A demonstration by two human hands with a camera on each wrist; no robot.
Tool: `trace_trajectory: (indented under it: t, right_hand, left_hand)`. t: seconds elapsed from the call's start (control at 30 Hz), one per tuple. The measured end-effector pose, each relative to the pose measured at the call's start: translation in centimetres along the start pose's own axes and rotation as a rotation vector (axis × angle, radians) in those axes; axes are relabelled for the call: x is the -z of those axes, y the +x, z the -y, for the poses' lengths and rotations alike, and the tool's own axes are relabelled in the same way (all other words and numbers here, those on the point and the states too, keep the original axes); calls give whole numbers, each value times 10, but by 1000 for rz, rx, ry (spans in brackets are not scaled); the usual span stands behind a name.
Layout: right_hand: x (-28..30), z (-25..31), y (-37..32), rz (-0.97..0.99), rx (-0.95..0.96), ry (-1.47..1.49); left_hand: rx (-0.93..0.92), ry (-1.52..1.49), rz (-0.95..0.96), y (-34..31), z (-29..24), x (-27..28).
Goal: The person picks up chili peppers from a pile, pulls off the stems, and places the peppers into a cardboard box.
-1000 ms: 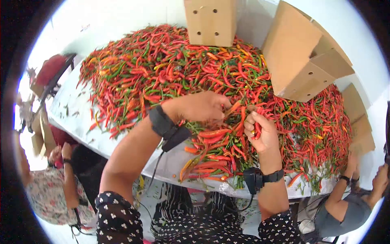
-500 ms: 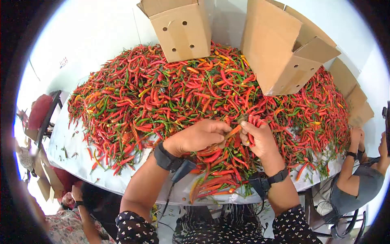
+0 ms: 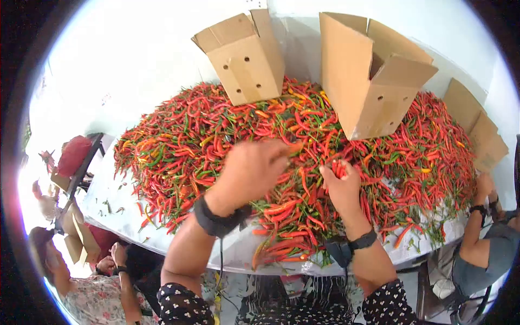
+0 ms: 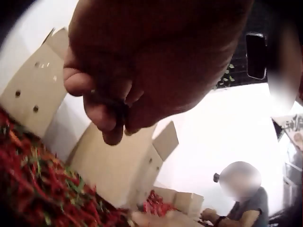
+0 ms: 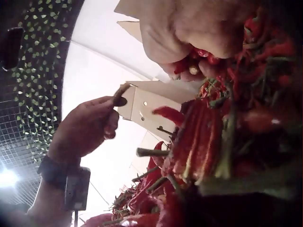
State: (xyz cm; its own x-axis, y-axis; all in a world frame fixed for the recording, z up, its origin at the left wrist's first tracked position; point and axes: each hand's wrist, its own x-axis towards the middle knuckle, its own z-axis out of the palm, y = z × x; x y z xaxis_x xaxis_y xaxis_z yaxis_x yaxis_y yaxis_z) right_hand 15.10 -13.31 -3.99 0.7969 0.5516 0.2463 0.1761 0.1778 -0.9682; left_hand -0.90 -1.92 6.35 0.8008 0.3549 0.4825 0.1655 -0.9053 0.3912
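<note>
My left hand (image 3: 249, 170), blurred in the head view, is raised over the left-middle of a heap of chili peppers (image 3: 189, 130). Its thumb and forefinger pinch an orange chili pepper (image 3: 294, 148), which looks dark and slender (image 5: 121, 93) from the right wrist. To its right, my right hand (image 3: 345, 190) curls round several red chili peppers (image 3: 339, 169). Their ends (image 5: 194, 68) poke out between the fingers in the right wrist view. Red, orange and green peppers with stems lie beneath both hands. In the left wrist view the left hand's fingers (image 4: 102, 118) bend towards the thumb.
Two cardboard boxes, a smaller one (image 3: 246, 70) and a taller open one (image 3: 374, 86), stand on the heap's far side. Another cardboard piece (image 3: 476, 127) leans at the right. People work at the left (image 3: 103, 292) and right (image 3: 487, 254) ends of the white-covered table (image 3: 127, 216).
My left hand has drawn up and away from the right hand with the orange chili pepper. My right hand keeps its red peppers. The head view has shifted.
</note>
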Motion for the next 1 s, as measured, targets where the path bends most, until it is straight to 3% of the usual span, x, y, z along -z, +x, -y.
trace_trajectory:
  t: [0.07,0.13,0.2,0.27,0.33,0.4,0.43,0.47,0.5,0.53,0.57,0.6,0.67,0.7,0.77,1.0]
  right_hand:
    - [0,12,-4,47,-84,133]
    - [0,11,-5,160,-177,158]
    - [-1,13,-7,170,-141,184]
    - [0,16,-8,192,-197,135]
    - [2,12,-7,212,-186,128]
    - [3,11,-4,161,-141,123]
    - [5,13,-1,146,-152,165]
    - [7,14,1,136,-153,167]
    - [9,14,3,111,-182,270]
    - [12,12,5,85,-213,371]
    - [13,7,7,67,-236,400]
    - [14,9,9,56,-239,399]
    - [15,14,7,69,-308,468]
    - [15,10,7,91,-267,475]
    - [15,15,6,73,-272,489]
    - [17,13,9,58,-270,502]
  left_hand:
    - [-126,125,-362,26,0,32]
    - [79,327,-482,56,-8,76]
    - [-63,359,-736,99,4,114]
    - [-163,607,-851,153,19,155]
    - [-174,849,-782,212,76,189]
    - [-119,837,-698,238,111,179]
    - [-54,736,-567,219,64,152]
    - [-326,541,-747,215,68,119]
    - [-195,346,-625,202,52,85]
    - [-351,636,-369,207,78,57]
    - [-281,292,-115,175,42,33]
    - [-286,237,156,157,36,9]
    - [-506,316,266,139,73,-46]
    - [-507,311,273,127,73,-57]
    - [-163,418,452,112,69,-74]
    - [-115,517,269,112,84,-109]
